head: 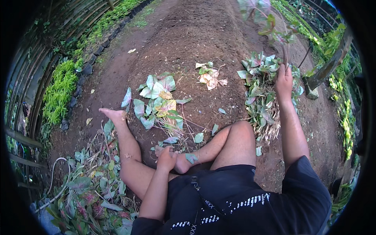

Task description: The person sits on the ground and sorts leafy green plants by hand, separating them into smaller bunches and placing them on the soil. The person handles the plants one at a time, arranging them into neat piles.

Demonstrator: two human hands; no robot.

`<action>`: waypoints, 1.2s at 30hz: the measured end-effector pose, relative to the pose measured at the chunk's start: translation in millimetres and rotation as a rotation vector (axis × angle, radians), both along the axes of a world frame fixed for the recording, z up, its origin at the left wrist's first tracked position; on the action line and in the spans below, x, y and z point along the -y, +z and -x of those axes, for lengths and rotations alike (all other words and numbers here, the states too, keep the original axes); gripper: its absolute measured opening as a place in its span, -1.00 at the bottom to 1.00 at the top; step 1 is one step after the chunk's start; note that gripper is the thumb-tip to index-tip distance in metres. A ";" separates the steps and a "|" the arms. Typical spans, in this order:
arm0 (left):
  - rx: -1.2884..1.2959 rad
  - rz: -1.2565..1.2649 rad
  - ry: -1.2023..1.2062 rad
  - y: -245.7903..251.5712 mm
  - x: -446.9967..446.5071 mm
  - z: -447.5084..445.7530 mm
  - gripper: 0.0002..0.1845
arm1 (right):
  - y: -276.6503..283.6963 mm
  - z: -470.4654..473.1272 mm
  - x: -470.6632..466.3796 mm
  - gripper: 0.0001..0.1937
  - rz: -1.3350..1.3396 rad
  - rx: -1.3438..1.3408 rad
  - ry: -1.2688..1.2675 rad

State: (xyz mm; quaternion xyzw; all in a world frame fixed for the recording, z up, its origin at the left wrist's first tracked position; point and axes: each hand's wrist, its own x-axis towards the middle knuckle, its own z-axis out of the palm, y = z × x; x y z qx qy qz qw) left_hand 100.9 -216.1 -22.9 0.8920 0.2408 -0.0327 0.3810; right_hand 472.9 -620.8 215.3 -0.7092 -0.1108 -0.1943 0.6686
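My right hand (284, 77) is raised on the right, closed around the stems of a bunch of caladium (285, 38) whose leaves spread at the top of the view. Under that arm lies a pile of cut caladium leaves (258, 91), its pale stems towards me. My left hand (166, 159) rests low by my bare foot (182, 164); the fingers curl, and whether they hold anything is hidden. Between my legs and just beyond, a looser heap of caladium leaves (155, 102) lies on the soil, its thin stems reaching back towards my left hand.
A larger tangle of caladium plants (88, 188) lies at my left, with a white hose or cord (55, 198) beside it. Dried leaves (209, 79) sit on the soil mound (199, 35). A wooden post (332, 64) leans at right. Low green plants (58, 94) border a slatted fence (35, 73).
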 end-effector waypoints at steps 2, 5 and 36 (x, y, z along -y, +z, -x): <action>-0.036 0.031 -0.016 -0.9 6.9 -7.3 -0.55 | 5.6 -32.1 48.4 -0.73 0.098 0.064 -0.166; -0.108 0.063 -0.050 3.0 12.9 -13.9 -0.55 | -31.2 -81.8 114.8 -0.56 0.697 0.058 -0.553; -0.056 0.421 0.012 -17.9 -12.5 -16.9 -0.61 | -227.2 191.5 -331.7 -0.57 1.445 0.057 0.755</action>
